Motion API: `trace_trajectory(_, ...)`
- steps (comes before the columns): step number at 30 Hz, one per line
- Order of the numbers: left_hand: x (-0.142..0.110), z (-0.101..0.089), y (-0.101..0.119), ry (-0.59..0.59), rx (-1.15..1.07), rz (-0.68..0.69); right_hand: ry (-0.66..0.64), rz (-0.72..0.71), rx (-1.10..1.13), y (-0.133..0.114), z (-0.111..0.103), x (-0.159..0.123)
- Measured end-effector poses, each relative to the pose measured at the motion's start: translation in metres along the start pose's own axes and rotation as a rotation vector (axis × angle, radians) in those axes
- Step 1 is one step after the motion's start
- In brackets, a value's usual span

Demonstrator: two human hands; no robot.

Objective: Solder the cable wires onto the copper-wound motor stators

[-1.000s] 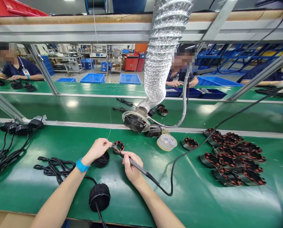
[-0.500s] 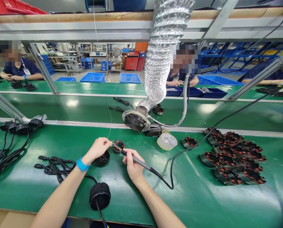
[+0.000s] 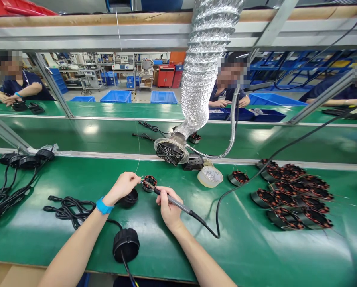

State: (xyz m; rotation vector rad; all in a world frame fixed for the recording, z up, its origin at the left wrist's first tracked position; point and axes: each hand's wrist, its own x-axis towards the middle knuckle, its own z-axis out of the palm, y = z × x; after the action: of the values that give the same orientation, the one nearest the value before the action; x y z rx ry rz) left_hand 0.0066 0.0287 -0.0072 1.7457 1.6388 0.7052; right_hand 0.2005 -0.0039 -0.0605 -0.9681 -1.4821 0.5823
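Fingers: left hand pinched together on a thin solder wire that drops from overhead to the work; right hand wrapped shut around the grip of a soldering iron, tip laid at the near rim of the stator.

Item: wound motor stator, a small ring with copper-coloured coils, resting on the green bench mat between the two hands, just beside a black round housing under the left palm.

Handling, as judged: dense and rigid for its size, a steel core that sits steady without a clamp. The coil wire and its loose lead ends look fine and easily nicked; best taken by the outer metal band, never across the windings. Likely hot near the joint.

Adjacent stock: batch of like stators laid in rows to the right; one single stator apart from them; clear tape roll; fume extractor fan on a ribbed foil duct; second black housing with cable near the bench edge; coiled black cables to the left.

Other people sit at the far benches.
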Motion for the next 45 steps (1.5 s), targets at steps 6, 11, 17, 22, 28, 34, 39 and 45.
trace_trajectory(6,0.0,0.001,0.001,0.016,-0.012,-0.003,0.013,-0.095,-0.083,-0.003,0.0,0.003)
trace_trajectory(11,0.001,0.003,0.0,0.026,-0.031,0.007,-0.012,-0.264,-0.216,0.006,0.006,0.011)
trace_trajectory(17,0.003,-0.002,-0.002,0.0,-0.136,-0.006,-0.21,-0.249,-0.329,0.026,0.021,0.018)
trace_trajectory(22,0.006,-0.027,-0.004,-0.223,-0.144,-0.114,-0.313,-0.203,-0.225,0.032,0.02,0.021)
trace_trajectory(28,0.007,-0.05,-0.002,-0.348,-0.15,-0.15,-0.296,-0.186,-0.16,0.03,0.016,0.025)
trace_trajectory(34,0.013,-0.028,-0.003,-0.325,-0.27,-0.245,-0.291,-0.156,-0.11,0.03,0.015,0.023)
trace_trajectory(39,0.014,-0.014,-0.004,-0.336,-0.377,-0.313,-0.289,-0.15,-0.097,0.033,0.015,0.022)
trace_trajectory(45,0.009,-0.026,-0.007,-0.322,-0.457,-0.294,-0.273,-0.156,-0.117,0.031,0.015,0.021)
